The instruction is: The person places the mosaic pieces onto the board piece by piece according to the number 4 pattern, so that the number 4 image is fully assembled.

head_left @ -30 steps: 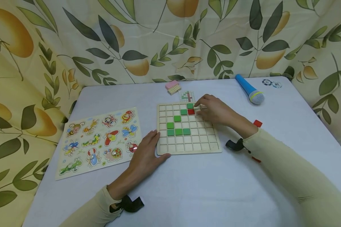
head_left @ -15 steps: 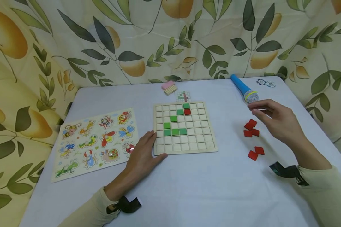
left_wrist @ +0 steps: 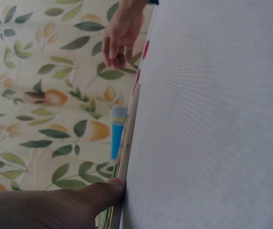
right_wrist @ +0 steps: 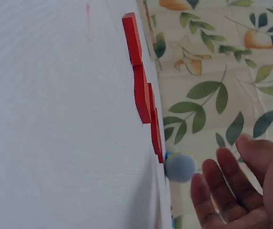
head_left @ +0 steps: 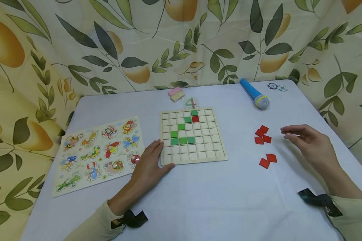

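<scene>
My left hand (head_left: 149,164) rests at the lower left corner of a wooden grid board (head_left: 211,157), thumb along its front edge and fingers along its left side. Several green tiles (head_left: 181,127) and one red tile (head_left: 195,119) sit in the board's squares. In the left wrist view the thumb (left_wrist: 103,195) touches the board's edge (left_wrist: 129,129). My right hand (head_left: 313,147) hovers over the table with loosely bent fingers and holds nothing. Left of it lie several loose red tiles (head_left: 266,139), which also show in the right wrist view as red tiles (right_wrist: 142,95) seen edge-on.
A small pattern card (head_left: 190,103) lies just behind the board, with pink and wooden blocks (head_left: 176,94) beside it. A blue toy microphone (head_left: 254,93) is at the back right. An insect picture puzzle (head_left: 99,154) lies on the left. A patterned cloth (head_left: 169,43) hangs behind.
My right hand has left the board and swung right past the red tiles, uncovering them, then drawn slightly nearer. My left hand stays at the board's corner. The head view has shifted slightly.
</scene>
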Motion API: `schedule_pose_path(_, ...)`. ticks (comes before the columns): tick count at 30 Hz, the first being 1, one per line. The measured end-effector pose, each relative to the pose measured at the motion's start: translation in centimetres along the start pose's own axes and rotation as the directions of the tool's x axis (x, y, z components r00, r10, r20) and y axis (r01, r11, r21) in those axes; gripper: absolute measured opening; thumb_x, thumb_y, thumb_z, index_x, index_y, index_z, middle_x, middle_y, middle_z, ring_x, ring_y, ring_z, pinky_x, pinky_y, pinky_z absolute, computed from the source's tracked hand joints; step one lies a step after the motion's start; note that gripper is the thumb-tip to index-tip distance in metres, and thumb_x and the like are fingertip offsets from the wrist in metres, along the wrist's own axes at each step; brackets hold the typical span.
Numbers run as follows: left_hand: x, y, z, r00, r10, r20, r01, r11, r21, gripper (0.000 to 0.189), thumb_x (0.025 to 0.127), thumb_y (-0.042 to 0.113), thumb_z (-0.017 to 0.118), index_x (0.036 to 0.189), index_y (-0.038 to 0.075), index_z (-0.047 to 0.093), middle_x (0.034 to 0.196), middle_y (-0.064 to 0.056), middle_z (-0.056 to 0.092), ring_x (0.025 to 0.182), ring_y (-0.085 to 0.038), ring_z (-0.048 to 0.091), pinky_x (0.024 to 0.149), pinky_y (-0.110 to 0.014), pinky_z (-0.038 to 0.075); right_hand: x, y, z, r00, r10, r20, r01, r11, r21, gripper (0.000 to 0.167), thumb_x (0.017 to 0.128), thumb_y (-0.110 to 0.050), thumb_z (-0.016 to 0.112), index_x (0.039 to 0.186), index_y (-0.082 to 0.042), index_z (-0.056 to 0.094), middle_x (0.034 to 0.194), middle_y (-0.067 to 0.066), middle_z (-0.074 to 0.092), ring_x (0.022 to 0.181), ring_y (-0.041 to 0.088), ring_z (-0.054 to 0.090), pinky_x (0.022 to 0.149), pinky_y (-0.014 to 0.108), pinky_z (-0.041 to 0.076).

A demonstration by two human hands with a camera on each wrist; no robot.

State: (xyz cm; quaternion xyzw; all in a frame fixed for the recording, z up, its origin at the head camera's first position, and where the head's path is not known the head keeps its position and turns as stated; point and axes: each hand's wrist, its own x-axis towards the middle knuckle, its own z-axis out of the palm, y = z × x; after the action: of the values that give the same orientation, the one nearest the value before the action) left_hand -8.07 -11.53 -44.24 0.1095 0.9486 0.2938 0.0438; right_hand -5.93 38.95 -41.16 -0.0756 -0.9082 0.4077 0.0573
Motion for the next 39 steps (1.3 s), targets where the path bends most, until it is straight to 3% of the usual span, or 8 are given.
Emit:
schedule_pose_path(3, 0.0, 0.0, 0.1, 1.0, -0.002, 0.0, 0.002, 1.0, -0.004, 0.093, 0.09, 0.043, 0.086, 0.162, 0.003, 0.043, 0.173, -0.013, 0.038, 0.163, -0.032, 0.034, 0.129, -0.052, 0.038, -0.7, 1.0, 0.4, 1.0, 0.021, 0.022, -0.019, 0.995, -0.097, 0.039, 0.108, -0.039, 0.061, 0.143, -0.021, 0.065, 0.118, -0.039, 0.057, 0.113, -0.023, 0.045, 0.086, -0.008, 0.037)
schedule_pose_path(6, 0.1, 0.0, 0.2, 1.0, 0.005, -0.008, -0.005, 1.0, 0.008, 0.094, 0.089, 0.043, 0.087, 0.162, 0.003, 0.044, 0.172, -0.013, 0.04, 0.162, -0.033, 0.036, 0.129, -0.052, 0.038, -1.8, 1.8, 1.0, 0.998, -0.003, 0.061, 0.012, 0.99, -0.138, 0.037, 0.107, -0.039, 0.064, 0.141, -0.022, 0.067, 0.121, -0.036, 0.058, 0.116, -0.025, 0.041, 0.088, -0.008, 0.034)
schedule_pose_path(10, 0.2, -0.1, 0.1, 1.0, 0.01, -0.016, -0.009, 1.0, 0.028, 0.094, 0.088, 0.043, 0.087, 0.161, 0.002, 0.044, 0.171, -0.014, 0.04, 0.161, -0.034, 0.037, 0.128, -0.052, 0.039, -2.9, 2.4, 1.7, 0.987, -0.119, 0.107, 0.132, 0.983, -0.124, 0.036, 0.103, -0.025, 0.073, 0.138, -0.02, 0.069, 0.13, -0.023, 0.063, 0.126, -0.028, 0.039, 0.097, -0.01, 0.028)
schedule_pose_path(16, 0.2, -0.1, -0.1, 1.0, 0.01, -0.01, -0.009, 1.0, 0.024, 0.094, 0.089, 0.043, 0.087, 0.162, 0.002, 0.044, 0.172, -0.014, 0.039, 0.162, -0.034, 0.036, 0.129, -0.052, 0.038, -3.5, 2.3, 2.1, 0.955, -0.251, 0.156, 0.27, 0.955, -0.119, 0.047, 0.094, -0.009, 0.081, 0.137, -0.022, 0.07, 0.137, -0.027, 0.054, 0.133, -0.026, 0.035, 0.101, -0.01, 0.022)
schedule_pose_path(21, 0.1, -0.2, 0.0, 0.999, 0.025, -0.02, -0.025, 1.0, 0.019, 0.094, 0.088, 0.042, 0.088, 0.161, 0.001, 0.044, 0.172, -0.015, 0.039, 0.161, -0.035, 0.036, 0.129, -0.052, 0.038, -3.6, 2.6, 2.5, 0.929, -0.338, 0.153, 0.359, 0.922, -0.144, 0.047, 0.088, 0.0, 0.084, 0.131, -0.017, 0.073, 0.137, -0.02, 0.056, 0.134, -0.024, 0.035, 0.104, -0.009, 0.023)
schedule_pose_path(30, 0.0, -0.2, 0.1, 1.0, 0.024, -0.018, -0.024, 1.0, 0.006, 0.094, 0.089, 0.041, 0.088, 0.161, 0.001, 0.044, 0.172, -0.015, 0.039, 0.162, -0.035, 0.036, 0.129, -0.053, 0.038, -3.4, 2.9, 2.5, 0.941, -0.318, 0.114, 0.336, 0.917, -0.214, 0.04, 0.088, -0.004, 0.085, 0.125, -0.017, 0.075, 0.133, 0.001, 0.062, 0.13, -0.031, 0.029, 0.098, -0.011, 0.019)
schedule_pose_path(35, 0.0, -0.1, 0.0, 1.0, 0.018, -0.013, -0.018, 1.0, 0.005, 0.094, 0.088, 0.042, 0.088, 0.161, 0.002, 0.044, 0.172, -0.015, 0.039, 0.162, -0.034, 0.036, 0.129, -0.052, 0.038, -3.3, 2.4, 2.4, 0.961, -0.26, 0.098, 0.276, 0.937, -0.216, 0.038, 0.091, -0.009, 0.084, 0.125, -0.02, 0.074, 0.132, -0.002, 0.062, 0.127, -0.032, 0.031, 0.097, -0.011, 0.018)
schedule_pose_path(39, 0.0, 0.0, 0.0, 1.0, 0.011, -0.01, -0.011, 1.0, 0.001, 0.094, 0.089, 0.042, 0.088, 0.162, 0.002, 0.044, 0.172, -0.014, 0.039, 0.162, -0.034, 0.035, 0.129, -0.052, 0.037, -3.0, 1.5, 2.1, 0.964, -0.244, 0.109, 0.263, 0.939, -0.223, 0.038, 0.092, -0.013, 0.084, 0.127, -0.021, 0.073, 0.133, 0.002, 0.065, 0.123, -0.032, 0.032, 0.095, -0.012, 0.019)
